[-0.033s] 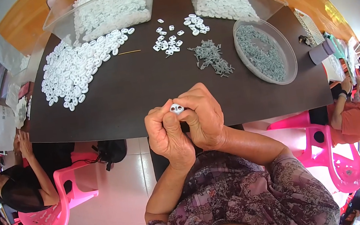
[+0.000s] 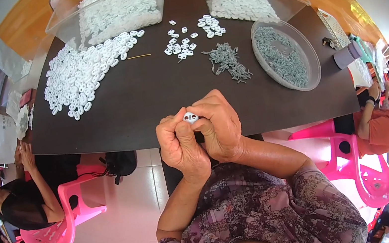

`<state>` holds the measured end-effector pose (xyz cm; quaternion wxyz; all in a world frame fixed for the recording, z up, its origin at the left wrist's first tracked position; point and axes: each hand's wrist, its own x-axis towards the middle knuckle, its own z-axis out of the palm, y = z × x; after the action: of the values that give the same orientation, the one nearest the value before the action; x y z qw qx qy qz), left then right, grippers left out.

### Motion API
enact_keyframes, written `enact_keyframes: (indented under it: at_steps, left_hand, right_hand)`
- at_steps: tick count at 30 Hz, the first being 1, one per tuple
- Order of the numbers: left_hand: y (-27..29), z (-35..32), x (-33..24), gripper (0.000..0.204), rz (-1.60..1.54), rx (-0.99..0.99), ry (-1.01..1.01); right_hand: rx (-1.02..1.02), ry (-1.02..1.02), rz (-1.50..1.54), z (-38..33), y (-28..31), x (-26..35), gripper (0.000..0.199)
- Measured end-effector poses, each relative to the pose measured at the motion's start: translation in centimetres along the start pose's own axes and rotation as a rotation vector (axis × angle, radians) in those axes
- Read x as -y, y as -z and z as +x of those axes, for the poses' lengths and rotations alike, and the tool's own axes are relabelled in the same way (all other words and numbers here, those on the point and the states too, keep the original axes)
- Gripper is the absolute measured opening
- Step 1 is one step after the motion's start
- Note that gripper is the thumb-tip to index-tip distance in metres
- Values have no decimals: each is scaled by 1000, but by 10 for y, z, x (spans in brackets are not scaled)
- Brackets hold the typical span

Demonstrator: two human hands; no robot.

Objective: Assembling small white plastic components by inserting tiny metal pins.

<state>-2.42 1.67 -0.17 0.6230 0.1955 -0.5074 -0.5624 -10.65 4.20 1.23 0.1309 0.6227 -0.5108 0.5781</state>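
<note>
At the centre of the frame, a small white plastic piece (image 2: 190, 117) with two holes sits pinched between both hands, held just over the near edge of the dark table (image 2: 151, 98). The left hand (image 2: 180, 143) is curled, its thumb and fingertips closed on the piece from the left; the right hand (image 2: 220, 125) closes on it from the right and above, knuckles touching the left hand.

Going left to right: at the lower left a pink plastic chair (image 2: 55, 233) holds a seated person in black. On the table's upper left spreads a heap of white plastic pieces (image 2: 81, 73), spilling from a clear tray (image 2: 112, 8). A thin yellow stick (image 2: 138, 56) lies beside it. Further right are a small cluster of white pieces (image 2: 181, 47), then a pile of small grey metal parts (image 2: 228, 61), rough and spiky. A round clear dish (image 2: 287, 54) holds more grey parts. At the right edge another person in orange sits on a pink chair (image 2: 362, 167).
</note>
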Motion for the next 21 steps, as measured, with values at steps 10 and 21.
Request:
enact_keyframes:
  at_steps: [10, 21]
  left_hand:
    - [0, 4, 2, 21, 41, 130, 18]
    - [10, 43, 2, 25, 81, 95, 321]
  right_hand:
    - [82, -20, -61, 13, 27, -2, 16]
    - [-52, -208, -541, 181, 143, -136, 12]
